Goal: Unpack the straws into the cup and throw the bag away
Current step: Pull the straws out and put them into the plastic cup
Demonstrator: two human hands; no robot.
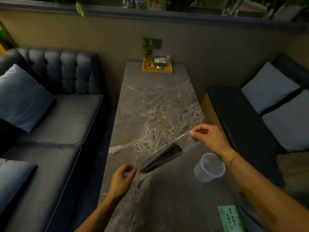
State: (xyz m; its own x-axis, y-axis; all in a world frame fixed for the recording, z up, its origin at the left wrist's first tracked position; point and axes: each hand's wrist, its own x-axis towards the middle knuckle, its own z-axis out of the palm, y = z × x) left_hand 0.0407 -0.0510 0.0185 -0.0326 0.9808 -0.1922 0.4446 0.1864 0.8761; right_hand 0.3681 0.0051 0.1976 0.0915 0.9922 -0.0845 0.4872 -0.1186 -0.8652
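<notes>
While both hands hold the clear bag (164,144) stretched above the worktop (155,104), the dark straws (163,159) sit bunched inside it, slanting from lower left to upper right. Left hand (122,179): fingers pressed together, pinching the bag's near-left end. Right hand (211,137): thumb and fingertips pinching the far-right end, wrist carries a tan band (231,158). Bag is see-through, so its edges are hard to trace; cannot tell whether the end is open or sealed. Whether the straws touch the worktop is unclear.

Clear plastic cup (209,167) stands on the worktop just right of the straws, below the right wrist, nothing visible in it. Green printed card (231,218) lies at the near-right edge. Far end of the worktop: yellow tray (158,70) against the wall with a small plant and some small items. Dark sofa (55,114) with a blue cushion on the left, bench (247,124) with pale cushions on the right.
</notes>
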